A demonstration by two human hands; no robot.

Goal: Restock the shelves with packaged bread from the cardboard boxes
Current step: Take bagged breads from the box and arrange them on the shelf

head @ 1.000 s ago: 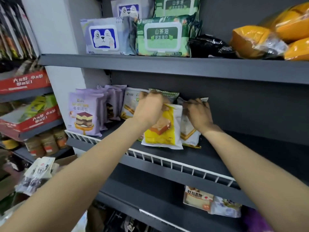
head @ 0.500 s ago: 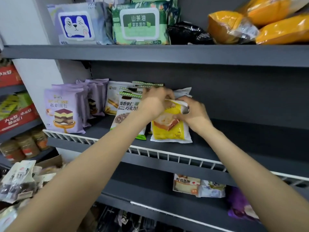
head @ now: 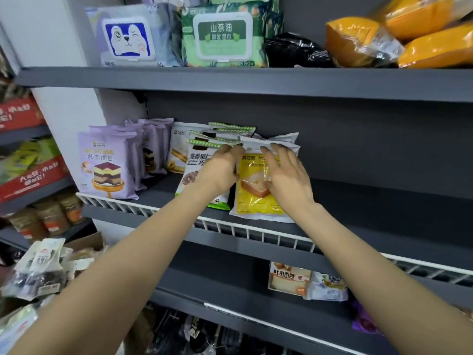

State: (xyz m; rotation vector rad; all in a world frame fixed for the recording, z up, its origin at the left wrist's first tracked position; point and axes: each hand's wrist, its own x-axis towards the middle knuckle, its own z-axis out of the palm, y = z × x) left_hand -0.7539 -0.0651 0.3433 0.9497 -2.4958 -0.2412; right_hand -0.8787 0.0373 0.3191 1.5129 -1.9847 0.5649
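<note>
A yellow bread pack (head: pixel 252 198) stands upright on the middle grey shelf (head: pixel 371 226), with more white-topped packs behind it. My left hand (head: pixel 221 170) grips its left edge, in front of a green-trimmed chocolate bread pack (head: pixel 198 162). My right hand (head: pixel 288 175) rests flat on the yellow pack's front, fingers spread. Purple mousse bread packs (head: pixel 107 162) stand at the shelf's left end. A cardboard box (head: pixel 84 242) shows at lower left, partly hidden by loose packets.
A white wire rail (head: pixel 256 230) runs along the shelf's front edge. Wet-wipe packs (head: pixel 222 37) and orange bags (head: pixel 358 39) fill the top shelf. Toast packs (head: pixel 289 278) lie on the lower shelf. Loose packets (head: pixel 38 267) pile at lower left. The shelf's right half is bare.
The yellow pack has been stood more upright and pushed back against the row. My right hand has moved from its top edge onto its front, fingers opening. The view shifted slightly.
</note>
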